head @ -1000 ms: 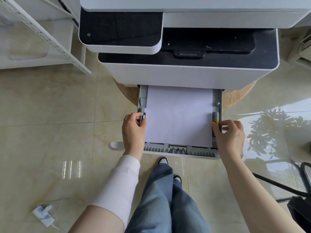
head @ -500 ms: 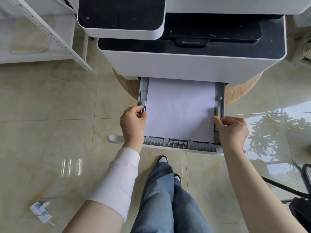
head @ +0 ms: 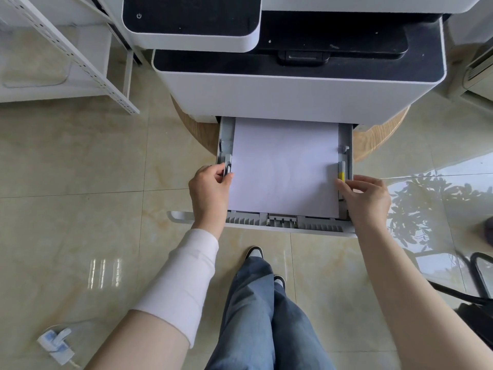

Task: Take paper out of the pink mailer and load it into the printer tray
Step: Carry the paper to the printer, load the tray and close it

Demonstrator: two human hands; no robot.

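A stack of white paper (head: 285, 166) lies flat in the grey printer tray (head: 282, 222), which is pulled out from under the white printer (head: 293, 97). My left hand (head: 210, 193) pinches the grey width guide (head: 227, 166) on the tray's left side. My right hand (head: 365, 198) pinches the guide with the yellow tab (head: 341, 172) on the right side. Both guides sit close against the paper's edges. The pink mailer is not in view.
The printer rests on a round wooden stand (head: 197, 126) over a glossy tiled floor. A white metal shelf (head: 80, 57) is at the left. A small white plug (head: 56, 345) lies bottom left. Black cables and a dark object (head: 477, 303) are bottom right. My legs (head: 261, 316) are below the tray.
The view has drifted so the printer and tray sit slightly higher in frame. Both hands stay on the side guides with the paper still in the tray.
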